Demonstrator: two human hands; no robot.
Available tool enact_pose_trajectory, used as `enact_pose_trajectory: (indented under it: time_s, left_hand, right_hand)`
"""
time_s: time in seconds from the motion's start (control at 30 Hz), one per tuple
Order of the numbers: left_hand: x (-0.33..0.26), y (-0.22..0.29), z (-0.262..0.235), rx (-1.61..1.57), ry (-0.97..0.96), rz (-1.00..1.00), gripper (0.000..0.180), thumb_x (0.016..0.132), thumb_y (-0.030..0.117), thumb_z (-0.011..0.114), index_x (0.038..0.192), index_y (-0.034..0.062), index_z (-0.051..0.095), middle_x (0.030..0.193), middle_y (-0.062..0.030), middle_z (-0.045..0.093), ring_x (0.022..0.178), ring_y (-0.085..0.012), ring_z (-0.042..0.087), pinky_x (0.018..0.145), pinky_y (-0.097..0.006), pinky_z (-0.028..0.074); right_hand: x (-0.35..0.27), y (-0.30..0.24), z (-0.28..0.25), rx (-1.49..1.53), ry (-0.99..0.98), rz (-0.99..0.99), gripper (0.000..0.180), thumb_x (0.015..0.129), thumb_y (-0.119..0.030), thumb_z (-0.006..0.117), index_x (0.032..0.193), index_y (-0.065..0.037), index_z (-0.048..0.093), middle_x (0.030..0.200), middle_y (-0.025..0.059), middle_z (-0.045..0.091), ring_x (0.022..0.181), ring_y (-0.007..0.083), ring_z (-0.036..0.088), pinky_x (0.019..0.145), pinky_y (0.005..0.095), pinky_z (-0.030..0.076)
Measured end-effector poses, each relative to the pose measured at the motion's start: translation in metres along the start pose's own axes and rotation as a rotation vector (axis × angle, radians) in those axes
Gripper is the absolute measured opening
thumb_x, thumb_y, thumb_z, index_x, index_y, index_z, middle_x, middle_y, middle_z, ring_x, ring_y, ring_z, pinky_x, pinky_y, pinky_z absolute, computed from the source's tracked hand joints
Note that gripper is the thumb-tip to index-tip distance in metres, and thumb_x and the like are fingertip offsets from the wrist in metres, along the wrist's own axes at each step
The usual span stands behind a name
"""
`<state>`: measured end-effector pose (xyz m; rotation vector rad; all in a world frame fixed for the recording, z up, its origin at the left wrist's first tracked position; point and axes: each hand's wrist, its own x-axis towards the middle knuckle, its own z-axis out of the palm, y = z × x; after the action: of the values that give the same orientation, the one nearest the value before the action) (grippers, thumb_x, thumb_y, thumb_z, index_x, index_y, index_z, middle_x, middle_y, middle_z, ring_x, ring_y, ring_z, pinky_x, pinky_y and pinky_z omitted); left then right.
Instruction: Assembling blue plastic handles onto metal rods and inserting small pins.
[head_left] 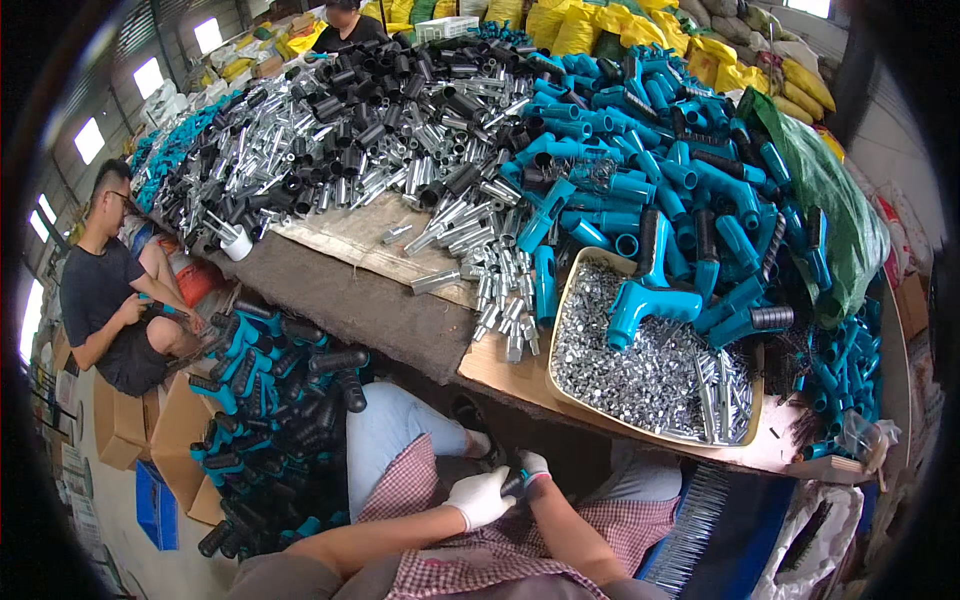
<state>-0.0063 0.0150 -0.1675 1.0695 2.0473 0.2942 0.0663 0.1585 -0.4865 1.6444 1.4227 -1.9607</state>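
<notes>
Both my hands wear white gloves and meet low in front of my lap. My left hand (481,499) is closed around the black end of a teal-and-black tool handle (514,485). My right hand (534,465) grips the same handle at its teal part, from the far side. Most of the handle is hidden by the gloves. Beyond my hands, on the table's edge, stands a cream tray (556,375) of small metal fasteners and pins. One teal pistol-shaped housing (650,305) with a black grip lies across the tray's far side.
Teal housings (600,215), metal tubes (290,130) and black sleeves (350,100) are heaped on the table. Finished-looking teal-and-black handles (270,430) pile up at my left. A blue bin of long pins (690,530) is at my right. Another person (110,290) sits at left; one more is behind the heap.
</notes>
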Motion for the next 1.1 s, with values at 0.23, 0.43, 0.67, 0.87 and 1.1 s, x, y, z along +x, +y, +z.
enact_pose_trajectory:
  time_s: [0.23,0.43,0.67,0.87,1.1]
  left_hand:
    - [0.036,-0.04,0.053,-0.045,0.265,0.152,0.032,0.082,0.028,0.059,0.102,0.004,0.062,0.083,-0.0224,0.07,0.074,-0.04,0.069,0.066,-0.051,0.054]
    - [0.026,-0.022,0.017,-0.035,0.034,0.066,0.039,0.084,0.03,0.059,0.113,0.003,0.061,0.092,-0.0237,0.07,0.087,-0.0414,0.069,0.077,-0.048,0.053]
    - [0.044,-0.055,0.061,-0.049,0.114,0.148,0.033,0.087,0.028,0.055,0.115,0.0107,0.059,0.091,-0.0202,0.07,0.084,-0.0386,0.068,0.074,-0.048,0.054]
    - [-0.031,0.001,-0.057,0.052,-0.072,0.274,0.05,0.08,0.032,0.067,0.124,0.012,0.056,0.1,-0.0215,0.069,0.088,-0.0393,0.068,0.078,-0.05,0.053]
    - [-0.159,-0.016,-0.124,0.163,0.047,0.453,0.062,0.081,0.037,0.069,0.137,0.0178,0.051,0.096,-0.0145,0.07,0.083,-0.0342,0.069,0.074,-0.044,0.056]
  right_hand:
    - [-0.183,-0.095,0.032,0.267,0.308,-0.557,0.024,0.081,0.0,0.067,0.105,0.003,0.073,0.101,0.0136,0.073,0.091,0.0209,0.067,0.086,0.0323,0.053]
    - [-0.194,-0.108,0.02,0.319,0.172,-0.363,0.022,0.082,-0.005,0.068,0.103,0.001,0.073,0.096,0.0136,0.073,0.089,0.0187,0.067,0.083,0.0307,0.053]
    - [-0.171,-0.09,0.034,-0.072,0.388,-0.598,0.02,0.085,-0.004,0.063,0.101,0.003,0.072,0.094,0.0132,0.074,0.085,0.021,0.067,0.081,0.0331,0.053]
    - [-0.127,-0.061,-0.051,0.625,-0.195,-0.213,0.036,0.092,-0.033,0.059,0.117,-0.01,0.068,0.109,0.0156,0.069,0.101,0.0259,0.068,0.085,0.0383,0.054]
    - [-0.166,-0.092,-0.028,0.159,-0.137,-0.227,0.039,0.102,-0.024,0.043,0.135,-0.005,0.052,0.131,0.0141,0.059,0.115,0.024,0.056,0.1,0.0372,0.046]
